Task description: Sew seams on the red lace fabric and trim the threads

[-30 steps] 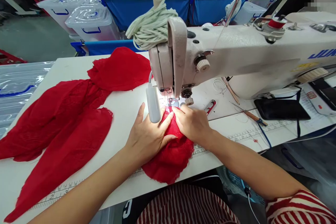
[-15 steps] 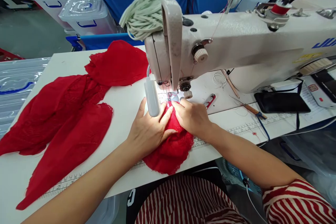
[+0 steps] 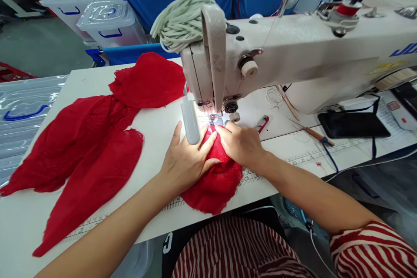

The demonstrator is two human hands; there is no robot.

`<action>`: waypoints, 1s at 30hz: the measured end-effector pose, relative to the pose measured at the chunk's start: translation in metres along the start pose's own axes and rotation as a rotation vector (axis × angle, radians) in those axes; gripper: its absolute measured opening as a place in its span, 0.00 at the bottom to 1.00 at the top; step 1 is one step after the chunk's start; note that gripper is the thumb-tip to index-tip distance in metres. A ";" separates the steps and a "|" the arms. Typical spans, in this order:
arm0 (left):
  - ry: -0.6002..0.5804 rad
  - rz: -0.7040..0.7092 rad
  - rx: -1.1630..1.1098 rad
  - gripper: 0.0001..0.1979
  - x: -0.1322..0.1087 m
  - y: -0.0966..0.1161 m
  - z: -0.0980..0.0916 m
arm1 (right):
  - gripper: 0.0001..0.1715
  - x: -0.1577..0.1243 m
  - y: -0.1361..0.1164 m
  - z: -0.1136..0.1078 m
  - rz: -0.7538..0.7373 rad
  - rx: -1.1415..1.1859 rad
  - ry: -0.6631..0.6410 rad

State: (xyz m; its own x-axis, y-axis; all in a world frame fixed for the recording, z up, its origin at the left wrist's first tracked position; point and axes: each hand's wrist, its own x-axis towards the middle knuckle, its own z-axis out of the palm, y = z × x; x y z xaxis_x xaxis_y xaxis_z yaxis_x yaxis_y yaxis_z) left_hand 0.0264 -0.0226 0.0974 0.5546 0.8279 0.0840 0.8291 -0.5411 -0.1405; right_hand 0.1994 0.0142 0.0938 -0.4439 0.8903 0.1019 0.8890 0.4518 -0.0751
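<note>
A piece of red lace-edged fabric (image 3: 213,191) lies under the needle area of a white sewing machine (image 3: 293,47), its lower part bunched toward the table's front edge. My left hand (image 3: 187,158) rests flat on its left side, fingers spread and thumb across the cloth. On the other side, my right hand (image 3: 243,143) is curled with its fingertips closed on the fabric close to the presser foot (image 3: 212,120). A small lamp (image 3: 190,124) lights this spot and hides part of my left fingers. More red fabric (image 3: 91,139) spreads over the table to the left.
Right of the needle lie a red-handled thread snipper (image 3: 261,124), a pointed tool with a wooden handle (image 3: 314,136) and a black phone-like object (image 3: 353,125). A bundle of pale strips (image 3: 182,19) hangs on the machine head. Plastic boxes (image 3: 109,21) stand behind the table.
The view has shifted slightly, so the table and loose fabric appear a little further right. Both hands keep nearly the same place on the red fabric, with no clear movement of it.
</note>
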 end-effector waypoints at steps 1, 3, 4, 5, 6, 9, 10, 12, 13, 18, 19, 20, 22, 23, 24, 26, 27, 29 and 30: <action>-0.004 0.000 -0.008 0.30 0.000 0.001 -0.001 | 0.19 0.000 0.000 0.000 0.000 0.004 0.000; -0.016 -0.001 -0.014 0.30 0.001 0.002 -0.002 | 0.19 0.000 0.000 0.000 -0.004 0.012 -0.006; -0.021 -0.002 -0.012 0.30 0.001 0.002 -0.002 | 0.19 0.000 0.000 0.000 -0.008 0.014 -0.014; -0.022 -0.001 -0.007 0.31 0.001 0.003 -0.003 | 0.19 0.000 0.000 0.000 -0.011 0.014 -0.023; -0.022 0.002 -0.001 0.31 0.002 0.004 -0.003 | 0.19 0.000 0.000 0.000 -0.013 0.010 -0.032; -0.009 0.019 0.016 0.31 0.001 0.005 -0.004 | 0.19 0.001 0.000 -0.001 -0.014 -0.007 -0.038; -0.005 0.026 0.023 0.31 0.001 0.005 -0.004 | 0.20 0.001 0.000 -0.001 -0.018 -0.009 -0.035; -0.005 0.035 0.038 0.31 0.001 0.005 -0.004 | 0.19 0.001 0.000 -0.001 -0.028 -0.014 -0.031; -0.007 0.034 0.048 0.31 0.001 0.005 -0.004 | 0.19 0.002 0.000 -0.001 -0.034 -0.016 -0.031; -0.026 0.021 0.078 0.32 0.000 0.005 -0.005 | 0.19 0.002 0.000 0.000 -0.036 -0.029 -0.026; -0.031 0.015 0.075 0.32 0.000 0.005 -0.006 | 0.18 0.002 -0.001 0.000 -0.031 -0.028 -0.024; -0.034 0.007 0.070 0.32 0.000 0.005 -0.006 | 0.18 0.002 -0.001 0.000 -0.025 -0.025 -0.022; -0.038 -0.005 0.058 0.33 0.000 0.005 -0.006 | 0.18 0.002 -0.001 0.000 -0.011 -0.014 -0.017; -0.037 -0.010 0.054 0.33 0.000 0.005 -0.005 | 0.18 0.002 -0.002 0.000 -0.005 -0.008 -0.016; -0.038 -0.013 0.052 0.33 0.001 0.004 -0.005 | 0.19 0.003 -0.002 -0.001 0.000 -0.001 -0.015; -0.039 -0.013 0.055 0.33 0.002 0.003 -0.004 | 0.19 0.003 -0.002 -0.002 0.007 0.009 -0.020; -0.039 -0.013 0.058 0.33 0.002 0.003 -0.003 | 0.20 0.003 -0.002 -0.003 0.007 0.013 -0.024; -0.031 -0.010 0.066 0.33 0.002 0.003 -0.003 | 0.20 0.003 -0.002 -0.003 0.006 0.015 -0.036; -0.025 -0.010 0.071 0.33 0.002 0.003 -0.002 | 0.19 0.004 -0.002 -0.003 0.006 0.015 -0.041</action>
State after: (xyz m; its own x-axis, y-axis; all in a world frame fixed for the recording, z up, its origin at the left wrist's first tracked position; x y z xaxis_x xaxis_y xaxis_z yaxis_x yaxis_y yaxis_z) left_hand 0.0301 -0.0224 0.0994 0.5435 0.8371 0.0615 0.8271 -0.5217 -0.2091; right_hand 0.1964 0.0163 0.0977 -0.4433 0.8943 0.0609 0.8899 0.4472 -0.0900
